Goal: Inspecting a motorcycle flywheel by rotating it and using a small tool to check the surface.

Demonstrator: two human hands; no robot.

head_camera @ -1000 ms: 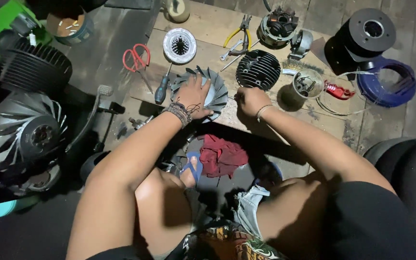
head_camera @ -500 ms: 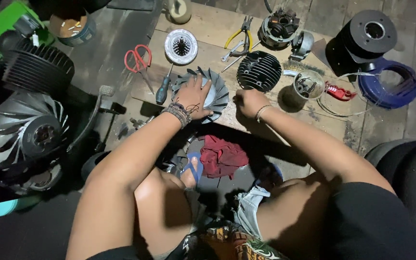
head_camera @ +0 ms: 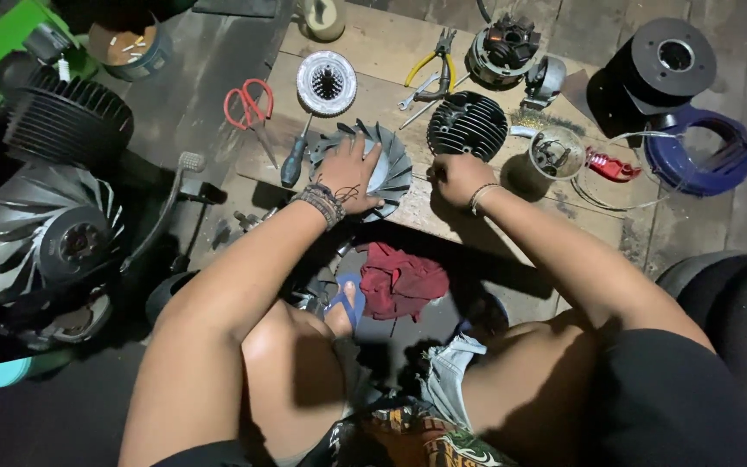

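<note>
My left hand (head_camera: pixel 349 173), fingers spread, pins the grey fan wheel (head_camera: pixel 372 164) on the bench (head_camera: pixel 365 52); right hand (head_camera: pixel 458 180) fisted beside it, contents unclear; steady hold needed next.

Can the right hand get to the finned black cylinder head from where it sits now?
Probably yes. The right hand is closed in a fist on the wooden board, just below the finned black cylinder head. Nothing lies between them, and the left hand is off on the grey fan wheel.

No visible change; slight camera drift.
</note>
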